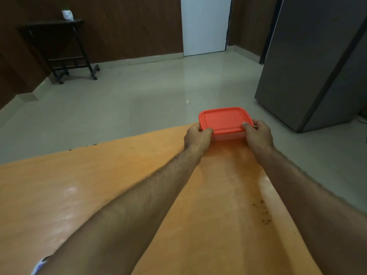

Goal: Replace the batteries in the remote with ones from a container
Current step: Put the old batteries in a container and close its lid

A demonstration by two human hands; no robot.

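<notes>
A rectangular container with a red lid [225, 121] and a clear body sits at the far corner of the orange table [99, 185]. My left hand [197, 137] grips its near left corner, thumb on the lid. My right hand [258, 133] grips its near right corner the same way. Both arms stretch out over the table. The lid is on, so the contents are hidden. No remote is in view.
A grey refrigerator [317, 66] stands on the right beyond the table. A dark trolley table [59, 46] with a small white pot [68, 14] stands at the back left. A white door [205, 24] is at the back.
</notes>
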